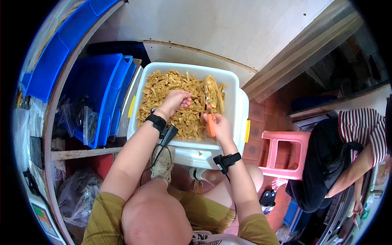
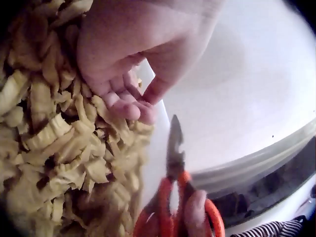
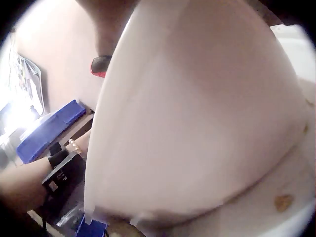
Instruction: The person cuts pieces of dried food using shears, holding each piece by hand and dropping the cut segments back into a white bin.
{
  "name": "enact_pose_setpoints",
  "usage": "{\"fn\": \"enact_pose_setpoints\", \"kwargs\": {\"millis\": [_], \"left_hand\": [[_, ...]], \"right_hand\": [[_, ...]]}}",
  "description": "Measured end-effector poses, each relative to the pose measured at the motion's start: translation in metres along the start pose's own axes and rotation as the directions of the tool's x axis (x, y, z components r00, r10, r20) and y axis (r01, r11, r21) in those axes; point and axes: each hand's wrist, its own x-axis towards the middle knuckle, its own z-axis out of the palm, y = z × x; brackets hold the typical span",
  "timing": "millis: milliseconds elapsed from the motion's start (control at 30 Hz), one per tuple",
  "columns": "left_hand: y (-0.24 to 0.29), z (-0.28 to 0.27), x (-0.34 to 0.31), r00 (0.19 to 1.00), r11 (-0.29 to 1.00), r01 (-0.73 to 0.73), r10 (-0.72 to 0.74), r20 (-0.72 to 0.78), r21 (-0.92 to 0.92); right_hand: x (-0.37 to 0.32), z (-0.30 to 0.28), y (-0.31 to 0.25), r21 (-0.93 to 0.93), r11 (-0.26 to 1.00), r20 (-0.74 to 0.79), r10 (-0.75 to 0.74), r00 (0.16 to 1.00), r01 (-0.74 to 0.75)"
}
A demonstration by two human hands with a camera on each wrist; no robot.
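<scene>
In the head view, a white bin [image 1: 232, 81] holds many short tan pieces [image 1: 163, 83], with longer strips [image 1: 212, 87] at its right side. My left hand [image 1: 177, 101] is over the short pieces. Its fingers [image 2: 126, 109] are curled, the thumb tip against them; a tiny tan bit shows behind, and whether it is pinched is unclear. My right hand [image 1: 220, 127] grips orange-handled scissors [image 1: 210, 121] over the bin's right part, blades pointing away from me. In the left wrist view the scissors [image 2: 175, 153] are just below my left fingertips. The bin wall mostly fills the right wrist view.
Blue crates [image 1: 98, 90] stand left of the bin, with small plastic bags inside. A pink stool [image 1: 284, 153] is to the right, beside a seated person in a striped top [image 1: 363, 126]. A pale board [image 1: 196, 28] rises behind the bin.
</scene>
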Motion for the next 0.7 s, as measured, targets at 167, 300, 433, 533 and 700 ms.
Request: {"fn": "enact_pose_setpoints", "kwargs": {"millis": [167,300,433,533,700], "left_hand": [[0.003,-0.002,0.0,0.999,0.999,0.05,-0.05,-0.005,-0.001],[0.002,-0.002,-0.001,1.0,1.0,0.025,-0.025,0.01,0.009],[0.002,0.0,-0.001,1.0,0.993,-0.007,0.004,0.029,0.12],[0.007,0.003,-0.006,1.0,0.999,0.011,-0.011,-0.003,0.05],[-0.002,0.017,-0.015,0.974,0.88,-0.227,0.211,0.085,0.418]], "right_hand": [[0.008,-0.002,0.009,0.23,0.958,-0.22,-0.123,0.968,0.174],[0.002,-0.012,-0.004,0.514,0.858,-0.108,0.078,0.991,-0.011],[0.001,-0.012,-0.005,0.536,0.844,-0.094,0.067,0.993,-0.007],[0.0,-0.011,-0.005,0.54,0.841,-0.081,0.064,0.995,-0.011],[0.003,-0.012,-0.004,0.529,0.848,-0.108,0.04,0.993,0.024]]}}
